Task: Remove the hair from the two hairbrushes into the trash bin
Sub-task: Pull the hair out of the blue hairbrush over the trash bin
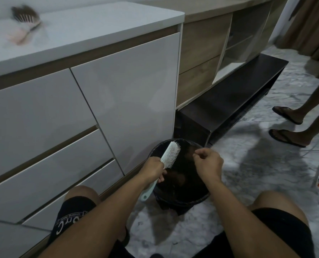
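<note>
The person squats over a black trash bin that stands on the marbled floor, just beside the lower right corner of the white cabinet. The left hand is wrapped around the handle of a pale green hairbrush, holding it tilted above the bin's left rim with the pins facing right. The right hand hangs over the bin's opening with its fingers curled in and the fingertips pinched together; whether hair sits between them cannot be told. Dark hair lies inside the bin. A second hairbrush, blurred and clogged with dark hair, lies on the counter near its far left edge.
</note>
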The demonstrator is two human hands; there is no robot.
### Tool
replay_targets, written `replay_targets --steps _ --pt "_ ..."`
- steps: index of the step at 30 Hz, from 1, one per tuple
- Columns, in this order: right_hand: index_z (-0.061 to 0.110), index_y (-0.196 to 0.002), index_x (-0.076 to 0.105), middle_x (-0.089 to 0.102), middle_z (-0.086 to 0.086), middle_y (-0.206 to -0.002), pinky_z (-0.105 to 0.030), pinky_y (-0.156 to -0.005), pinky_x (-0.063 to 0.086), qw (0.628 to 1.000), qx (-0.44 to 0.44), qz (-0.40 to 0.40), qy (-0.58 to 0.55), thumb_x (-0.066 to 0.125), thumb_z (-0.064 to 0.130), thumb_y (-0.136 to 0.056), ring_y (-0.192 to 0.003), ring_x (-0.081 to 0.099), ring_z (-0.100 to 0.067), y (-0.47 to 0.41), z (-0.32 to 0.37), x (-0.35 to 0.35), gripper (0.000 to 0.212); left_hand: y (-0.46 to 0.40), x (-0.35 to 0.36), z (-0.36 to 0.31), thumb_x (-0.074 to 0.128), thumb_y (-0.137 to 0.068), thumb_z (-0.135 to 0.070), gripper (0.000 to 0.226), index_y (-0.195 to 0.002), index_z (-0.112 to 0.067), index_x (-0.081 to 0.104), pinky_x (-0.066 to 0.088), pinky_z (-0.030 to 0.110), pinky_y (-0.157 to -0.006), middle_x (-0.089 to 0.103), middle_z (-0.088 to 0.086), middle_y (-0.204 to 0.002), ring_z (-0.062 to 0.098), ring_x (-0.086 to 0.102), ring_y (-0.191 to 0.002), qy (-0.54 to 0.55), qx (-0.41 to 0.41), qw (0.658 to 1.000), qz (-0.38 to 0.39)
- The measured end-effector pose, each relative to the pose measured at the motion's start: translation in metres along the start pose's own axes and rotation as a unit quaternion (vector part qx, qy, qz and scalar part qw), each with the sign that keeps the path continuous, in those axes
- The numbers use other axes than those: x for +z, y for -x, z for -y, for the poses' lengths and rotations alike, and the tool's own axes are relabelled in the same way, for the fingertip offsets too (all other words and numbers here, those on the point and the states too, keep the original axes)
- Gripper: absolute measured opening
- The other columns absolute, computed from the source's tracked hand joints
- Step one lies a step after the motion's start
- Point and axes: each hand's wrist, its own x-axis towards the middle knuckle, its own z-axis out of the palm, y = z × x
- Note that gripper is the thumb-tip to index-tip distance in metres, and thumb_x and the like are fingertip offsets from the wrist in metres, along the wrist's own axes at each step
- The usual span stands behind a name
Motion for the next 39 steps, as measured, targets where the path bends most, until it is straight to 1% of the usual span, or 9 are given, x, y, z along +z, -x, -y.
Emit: replay_targets --steps 4,9,14,19,23,26,31,35,39 --pt "0.015 -0.095 0.077 0.076 -0.006 -0.101 -0.031 -0.093 0.052 0.996 0.005 0.039 0.074 0.066 0.012 -0.084 -0.099 0.067 -0.023 0.004 -0.006 0.004 0.015 -0.001 0.0 0.001 0.037 -0.087 0.003 0.02 -0.095 -0.002 0.054 0.042 0.028 -0.046 0.059 0.013 -0.072 0.02 0.051 -0.043 -0.007 0.001 1.0 -0.007" --pt "0.018 -0.102 0.077 0.071 -0.002 -0.107 -0.02 -0.078 0.04 0.982 0.028 0.115 0.148 0.061 0.013 -0.09 -0.102 0.063 -0.021 0.008 -0.008 0.003 0.02 0.0 0.0 0.002 0.037 -0.087 0.003 0.022 -0.098 -0.001 0.055 0.042 0.029 -0.047 0.06 0.012 -0.073 0.019 0.051 -0.043 -0.01 0.004 1.0 -0.011" --pt "0.022 -0.102 0.075 0.071 -0.002 -0.114 -0.03 -0.096 0.048 0.969 0.005 0.202 0.145 0.067 0.011 -0.084 -0.107 0.063 -0.018 0.008 -0.013 0.011 0.023 0.0 -0.002 0.002 0.037 -0.089 0.001 0.031 -0.113 0.003 0.056 0.043 0.028 -0.044 0.061 0.012 -0.077 0.018 0.053 -0.045 -0.017 0.002 1.0 -0.001" --pt "0.023 -0.099 0.074 0.073 0.005 -0.1 -0.029 -0.088 0.054 0.983 -0.065 0.158 0.064 0.077 0.025 -0.079 -0.091 0.067 -0.01 0.012 -0.006 0.013 0.021 0.001 0.0 0.004 0.04 -0.09 0.001 0.025 -0.106 0.005 0.059 0.044 0.028 -0.045 0.061 0.012 -0.077 0.017 0.053 -0.046 0.009 0.0 1.0 0.013" --pt "0.02 -0.104 0.074 0.069 0.002 -0.093 -0.026 -0.076 0.058 0.974 -0.106 0.2 -0.028 0.084 0.017 -0.072 -0.079 0.068 -0.014 0.019 0.002 0.013 0.034 0.007 0.001 0.003 0.047 -0.093 -0.004 0.017 -0.085 -0.006 0.062 0.048 0.028 -0.045 0.06 0.012 -0.074 0.017 0.055 -0.05 0.06 -0.004 0.998 0.032" --pt "0.015 -0.107 0.075 0.069 0.001 -0.095 -0.023 -0.077 0.058 0.976 -0.11 0.187 -0.018 0.082 0.01 -0.074 -0.081 0.068 -0.013 0.021 -0.001 0.016 0.034 0.008 0.001 0.001 0.044 -0.093 -0.001 0.02 -0.091 -0.004 0.064 0.051 0.027 -0.046 0.062 0.014 -0.079 0.018 0.057 -0.053 0.084 -0.014 0.995 0.056" --pt "0.021 -0.082 0.074 0.074 0.002 -0.08 -0.032 -0.076 0.061 0.98 -0.104 0.165 -0.037 0.072 0.003 -0.082 -0.072 0.072 -0.013 0.02 0.0 0.017 0.019 0.009 0.002 -0.001 0.044 -0.093 0.001 0.022 -0.088 -0.005 0.065 0.053 0.026 -0.049 0.061 0.014 -0.079 0.018 0.058 -0.055 0.092 -0.015 0.994 0.057" --pt "0.019 -0.098 0.075 0.066 0.001 -0.095 -0.022 -0.077 0.057 0.967 -0.155 0.2 -0.023 0.075 0.01 -0.081 -0.08 0.067 -0.012 0.022 0.002 0.017 0.019 0.012 0.0 -0.005 0.045 -0.093 -0.001 0.022 -0.089 -0.003 0.066 0.053 0.027 -0.051 0.061 0.013 -0.075 0.018 0.059 -0.056 0.098 -0.024 0.992 0.07" --pt "0.014 -0.087 0.078 0.066 0.008 -0.086 -0.021 -0.076 0.055 0.975 -0.159 0.157 0.009 0.073 0.008 -0.083 -0.08 0.066 -0.008 0.021 0.0 0.019 0.008 0.015 -0.001 -0.006 0.048 -0.095 -0.004 0.019 -0.097 -0.002 0.066 0.049 0.024 -0.046 0.062 0.014 -0.08 0.016 0.056 -0.055 0.088 -0.026 0.992 0.084"
